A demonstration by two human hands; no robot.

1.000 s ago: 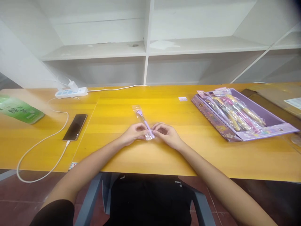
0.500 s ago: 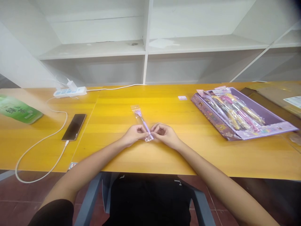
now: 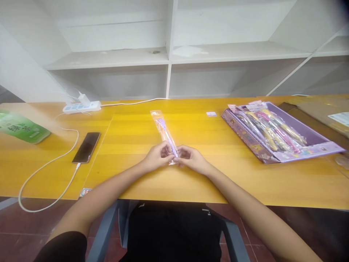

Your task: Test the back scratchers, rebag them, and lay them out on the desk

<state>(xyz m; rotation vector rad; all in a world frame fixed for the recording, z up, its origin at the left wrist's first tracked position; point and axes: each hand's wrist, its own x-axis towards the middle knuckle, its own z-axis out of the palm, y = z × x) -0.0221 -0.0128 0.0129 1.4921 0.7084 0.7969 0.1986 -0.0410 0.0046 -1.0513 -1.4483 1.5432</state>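
A slim purple back scratcher (image 3: 169, 136) with a fingered, hand-like head lies in a clear plastic sleeve (image 3: 156, 115) that has an orange-tinted top. Its head points away from me, leaning left, over the table. My left hand (image 3: 158, 155) pinches the lower end from the left, thumb and finger closed on it. From the other side my right hand (image 3: 192, 158) grips the same end, the two thumbs nearly meeting. The sleeve's bottom edge shows just below the fingertips.
At the right stands a purple display box (image 3: 251, 142) with several wrapped sticks, beside a cardboard box (image 3: 313, 112). A small label (image 3: 211, 114) lies near the box. To the left are a phone (image 3: 86, 147) on a white cable (image 3: 49, 159), a power strip (image 3: 81, 107) and a green bottle (image 3: 25, 127).
The sleeve now reaches farther up the table, its top showing more fully, and the back scratcher's head sits farther from me. Both hands stay at its lower end, with fingers slightly shifted.
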